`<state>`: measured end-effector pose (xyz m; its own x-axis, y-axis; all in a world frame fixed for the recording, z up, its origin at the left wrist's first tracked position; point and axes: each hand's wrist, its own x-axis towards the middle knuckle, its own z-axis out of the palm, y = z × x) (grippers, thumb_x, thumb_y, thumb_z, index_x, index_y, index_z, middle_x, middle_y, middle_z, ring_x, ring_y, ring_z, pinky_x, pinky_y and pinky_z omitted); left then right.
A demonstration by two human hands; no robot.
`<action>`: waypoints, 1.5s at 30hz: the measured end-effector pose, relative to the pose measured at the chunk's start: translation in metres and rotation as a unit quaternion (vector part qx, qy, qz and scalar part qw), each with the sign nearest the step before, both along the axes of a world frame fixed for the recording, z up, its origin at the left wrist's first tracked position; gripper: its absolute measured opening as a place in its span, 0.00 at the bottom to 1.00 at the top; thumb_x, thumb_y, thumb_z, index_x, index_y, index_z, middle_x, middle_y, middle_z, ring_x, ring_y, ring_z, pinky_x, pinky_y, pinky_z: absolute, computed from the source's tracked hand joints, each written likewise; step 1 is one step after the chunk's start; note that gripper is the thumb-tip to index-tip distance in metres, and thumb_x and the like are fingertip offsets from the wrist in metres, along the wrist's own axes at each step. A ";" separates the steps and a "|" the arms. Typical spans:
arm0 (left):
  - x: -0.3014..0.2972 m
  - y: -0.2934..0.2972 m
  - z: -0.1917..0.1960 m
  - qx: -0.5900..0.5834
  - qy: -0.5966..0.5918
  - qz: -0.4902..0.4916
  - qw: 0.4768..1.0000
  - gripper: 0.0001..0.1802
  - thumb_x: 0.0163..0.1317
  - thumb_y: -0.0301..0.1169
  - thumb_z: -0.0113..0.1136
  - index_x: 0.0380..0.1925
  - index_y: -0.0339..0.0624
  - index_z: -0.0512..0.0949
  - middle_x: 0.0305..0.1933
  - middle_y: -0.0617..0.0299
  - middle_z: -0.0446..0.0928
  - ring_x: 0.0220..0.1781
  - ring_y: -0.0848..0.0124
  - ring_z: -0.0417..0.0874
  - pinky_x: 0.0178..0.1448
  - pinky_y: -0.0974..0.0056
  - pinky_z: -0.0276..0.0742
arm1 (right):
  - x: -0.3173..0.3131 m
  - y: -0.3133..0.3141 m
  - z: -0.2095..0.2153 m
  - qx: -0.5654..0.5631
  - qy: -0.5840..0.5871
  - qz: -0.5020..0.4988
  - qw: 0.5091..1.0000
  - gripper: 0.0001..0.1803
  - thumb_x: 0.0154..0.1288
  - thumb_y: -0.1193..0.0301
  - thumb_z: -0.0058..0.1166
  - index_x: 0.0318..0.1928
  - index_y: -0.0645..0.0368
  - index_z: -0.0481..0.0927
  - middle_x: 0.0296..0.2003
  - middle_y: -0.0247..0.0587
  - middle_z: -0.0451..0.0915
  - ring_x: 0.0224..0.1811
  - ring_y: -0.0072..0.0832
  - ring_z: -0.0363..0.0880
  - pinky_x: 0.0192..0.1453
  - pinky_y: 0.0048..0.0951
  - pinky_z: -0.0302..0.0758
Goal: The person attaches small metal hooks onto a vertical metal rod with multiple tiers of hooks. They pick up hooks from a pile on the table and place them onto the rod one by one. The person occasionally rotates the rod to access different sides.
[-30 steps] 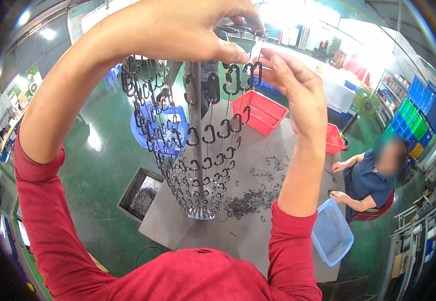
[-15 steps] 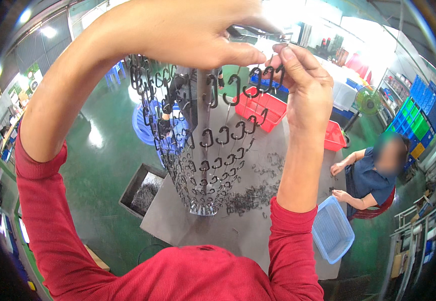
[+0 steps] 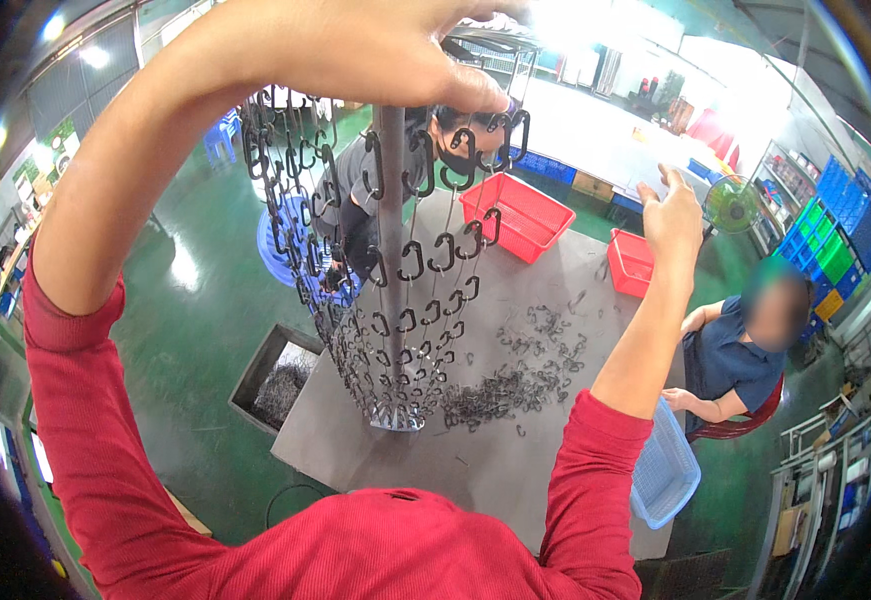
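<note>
My left hand (image 3: 395, 55) reaches over the top of an upright rack, thumb stretched apart from the fingers, which the picture's upper edge partly cuts off. Its thumb tip is against or close beside the uppermost black C-shaped hooks (image 3: 466, 158). Strings of these hooks hang on thin wires around a grey post (image 3: 390, 215), narrowing toward a shiny metal base (image 3: 396, 416). Off to the right, my right hand (image 3: 673, 222) is raised away from the rack with its fingers spread and nothing visible in them.
On the grey table (image 3: 435, 510) lies a heap of loose black hooks (image 3: 510, 390). Two red baskets (image 3: 517, 222) and a blue basket (image 3: 667, 465) stand around it. A dark bin (image 3: 277, 380) is at left. One person (image 3: 355, 195) bends behind the rack; another (image 3: 740, 355) sits at right.
My right hand has left the top hooks beside my left thumb, moved right and spread its fingers. My left hand shifted slightly up and left, its thumb and fingers wider apart. The rack's hooks have swung or turned left.
</note>
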<state>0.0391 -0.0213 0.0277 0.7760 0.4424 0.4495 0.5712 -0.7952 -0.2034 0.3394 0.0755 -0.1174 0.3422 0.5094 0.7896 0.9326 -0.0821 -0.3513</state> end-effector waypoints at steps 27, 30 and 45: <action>-0.008 0.034 0.008 0.040 0.058 -0.053 0.996 0.30 0.59 0.44 0.52 0.51 0.26 0.68 0.51 0.40 0.72 0.54 0.53 0.73 0.56 0.58 0.70 | -0.073 -0.035 0.037 0.148 0.372 0.471 0.786 0.10 0.63 0.73 0.50 0.40 0.68 0.78 0.28 0.44 0.80 0.26 0.27 0.80 0.31 0.22 0.75; -0.008 0.034 0.002 0.093 0.046 -0.094 0.990 0.30 0.57 0.42 0.54 0.50 0.27 0.68 0.50 0.41 0.72 0.55 0.54 0.73 0.57 0.58 0.69 | -0.035 -0.022 0.030 0.079 0.237 0.301 0.920 0.12 0.62 0.71 0.51 0.41 0.67 0.78 0.31 0.45 0.81 0.31 0.27 0.81 0.36 0.24 0.75; -0.019 0.027 0.012 0.053 0.053 -0.130 0.989 0.29 0.56 0.45 0.58 0.47 0.30 0.71 0.41 0.43 0.76 0.45 0.54 0.78 0.48 0.60 0.73 | -0.125 -0.037 0.053 0.038 0.348 0.660 0.665 0.14 0.60 0.71 0.54 0.42 0.69 0.77 0.31 0.43 0.81 0.30 0.24 0.79 0.37 0.22 0.77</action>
